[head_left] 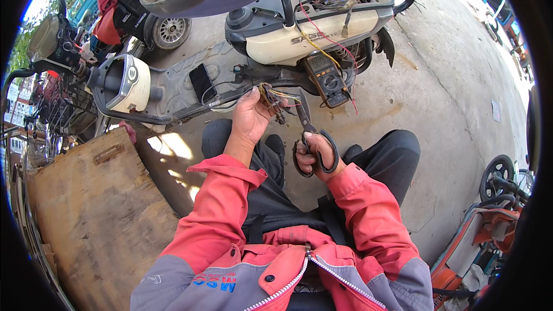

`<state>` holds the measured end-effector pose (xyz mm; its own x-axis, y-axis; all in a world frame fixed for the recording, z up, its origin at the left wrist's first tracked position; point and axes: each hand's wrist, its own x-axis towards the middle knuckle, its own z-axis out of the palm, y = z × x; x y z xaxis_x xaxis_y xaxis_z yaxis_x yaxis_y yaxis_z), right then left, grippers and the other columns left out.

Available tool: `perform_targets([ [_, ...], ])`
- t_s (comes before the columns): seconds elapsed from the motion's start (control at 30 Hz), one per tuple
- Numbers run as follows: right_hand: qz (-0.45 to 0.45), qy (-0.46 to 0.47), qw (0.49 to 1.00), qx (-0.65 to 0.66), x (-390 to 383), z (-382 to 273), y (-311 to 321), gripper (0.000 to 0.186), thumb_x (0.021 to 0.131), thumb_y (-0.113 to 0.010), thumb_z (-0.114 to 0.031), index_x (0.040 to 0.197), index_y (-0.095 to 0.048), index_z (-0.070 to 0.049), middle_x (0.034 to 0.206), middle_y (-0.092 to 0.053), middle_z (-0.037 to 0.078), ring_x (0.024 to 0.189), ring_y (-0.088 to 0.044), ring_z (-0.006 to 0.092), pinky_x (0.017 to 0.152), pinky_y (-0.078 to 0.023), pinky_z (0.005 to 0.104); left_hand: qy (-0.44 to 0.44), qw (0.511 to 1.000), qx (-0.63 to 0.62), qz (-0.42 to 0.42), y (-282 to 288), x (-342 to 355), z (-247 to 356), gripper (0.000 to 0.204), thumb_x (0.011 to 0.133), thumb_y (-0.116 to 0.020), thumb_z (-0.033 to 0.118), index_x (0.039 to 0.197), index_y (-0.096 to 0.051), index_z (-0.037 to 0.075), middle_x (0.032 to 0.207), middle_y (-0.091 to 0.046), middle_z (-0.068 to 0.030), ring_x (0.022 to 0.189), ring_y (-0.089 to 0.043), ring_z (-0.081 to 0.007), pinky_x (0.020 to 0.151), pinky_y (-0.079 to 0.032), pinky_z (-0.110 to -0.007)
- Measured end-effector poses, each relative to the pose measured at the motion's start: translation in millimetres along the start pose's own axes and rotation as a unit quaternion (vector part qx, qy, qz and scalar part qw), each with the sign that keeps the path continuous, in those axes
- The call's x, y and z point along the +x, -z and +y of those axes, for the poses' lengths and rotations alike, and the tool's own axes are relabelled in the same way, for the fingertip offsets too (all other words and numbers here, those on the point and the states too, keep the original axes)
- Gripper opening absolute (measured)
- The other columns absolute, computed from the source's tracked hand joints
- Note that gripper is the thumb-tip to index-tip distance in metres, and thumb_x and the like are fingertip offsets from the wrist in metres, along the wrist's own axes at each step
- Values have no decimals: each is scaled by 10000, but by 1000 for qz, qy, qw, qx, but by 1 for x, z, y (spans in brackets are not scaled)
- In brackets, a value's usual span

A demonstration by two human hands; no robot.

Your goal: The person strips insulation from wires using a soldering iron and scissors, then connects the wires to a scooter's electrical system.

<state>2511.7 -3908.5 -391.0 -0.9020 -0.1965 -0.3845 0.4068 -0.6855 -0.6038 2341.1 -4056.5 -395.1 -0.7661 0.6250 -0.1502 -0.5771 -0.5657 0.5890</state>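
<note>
A bundle of coloured wires (275, 99) is being gripped in the left hand (249, 116), whose fingers are being kept closed around it, just above the picture's centre. Black-handled scissors (308, 138) are being held in the right hand (318, 154), with fingers being passed through the loops and the blades being pointed toward 12 o'clock, their tips being kept just beside the wires. Both hands are being held over the knees of a seated person in a red jacket and dark trousers. At 12 o'clock, a cream and black scooter (299, 29) is being shown lying on its side on the concrete floor (449, 98), with its wiring being left exposed. A multimeter (327, 79) is being rested against the scooter, at 1 o'clock from the hands, with red and yellow leads being trailed up into the body. A black phone (202, 82) is being rested on the scooter's footboard at 11 o'clock. A wooden board (98, 207) is lying at 8 o'clock.
</note>
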Motion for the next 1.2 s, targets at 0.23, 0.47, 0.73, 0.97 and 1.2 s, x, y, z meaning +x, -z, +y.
perform_targets([
  [0.23,58,59,997,10,2,-1,6,347,919,-541,-363,742,-475,-71,533,-354,-18,438,-349,129,447,-309,284,-5,1000,12,-2,2,0,1,306,1029,-482,257,1113,-611,-8,1050,-688,-178,999,-671,-381,920,-526,-488],
  [0.47,226,257,899,-272,6,-32,14,175,847,-647,-127,751,-570,-1,610,-562,31,529,-543,113,526,-430,255,5,992,123,-17,-2,-5,-3,294,1017,-488,197,1098,-626,-50,998,-694,-161,947,-682,-311,874,-546,-488],
  [0.73,153,392,810,-409,31,-49,-3,213,817,-701,7,957,-541,14,1037,-693,111,942,-638,150,855,-502,293,75,975,208,-14,-12,-12,-6,307,1010,-546,245,1062,-677,-27,959,-696,-93,870,-670,-179,806,-552,-358],
  [0.97,207,423,749,-467,56,-26,-7,263,777,-771,-105,900,-558,-13,784,-686,172,686,-686,335,616,-527,361,106,947,298,-51,-17,-14,-10,417,1021,-539,321,966,-700,-59,846,-712,-75,776,-666,-134,770,-534,-277],
  [1.2,248,366,779,-445,64,-12,-3,201,794,-757,-86,839,-585,8,704,-665,133,592,-640,188,560,-498,309,79,889,450,20,-4,-8,-15,333,999,-580,232,883,-698,-57,815,-698,-75,772,-666,-125,758,-554,-275],
])
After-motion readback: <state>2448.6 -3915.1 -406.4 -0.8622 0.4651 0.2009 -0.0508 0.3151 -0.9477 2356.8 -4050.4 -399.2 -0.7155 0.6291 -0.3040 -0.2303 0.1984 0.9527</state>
